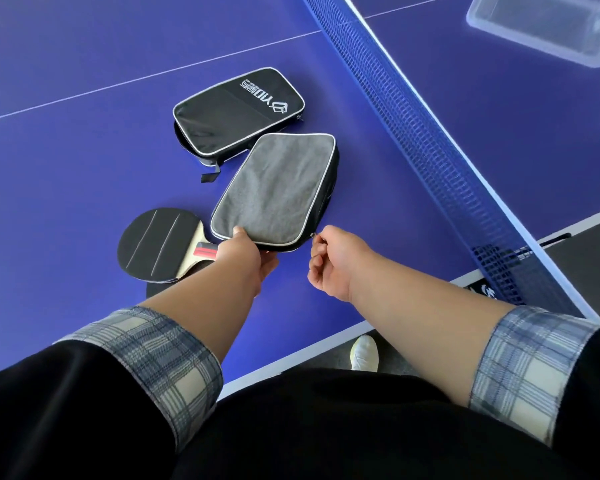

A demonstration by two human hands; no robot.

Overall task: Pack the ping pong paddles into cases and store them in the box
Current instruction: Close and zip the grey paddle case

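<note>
Working outward from the body: black top, plaid cuffs (160, 351) rolled back on both forearms. One white shoe (364, 353) is on the floor below the table edge.

Left hand (246, 252): grips the near short edge of the grey case (274, 188), thumb on the top face, other fingers curled beneath. Fingers clamped on the case.

Right hand (333, 261): at the case's near right corner, thumb and forefinger pinched together on the zipper pull (314, 236). Remaining fingers are curled loosely into the palm.

Grey case: lies on the blue table (66, 168) with its grey side up and silver piping round the rim, long axis running away from the person. Whether a paddle is inside cannot be told.

Paddle (156, 244): flat on the table just left of the grey case. Black rubber faces up, and the handle with its red band points toward the left hand. A dark rounded edge shows beneath it, not identifiable.

Black case (236, 109): farther out, white logo up, its zip partly undone along the near side. The grey case's far corner overlaps its near edge in view; contact is uncertain.

Net (413, 126): runs diagonally to the right of both cases.

Box (534, 43): clear plastic, on the far side of the net, well apart from the cases.
</note>
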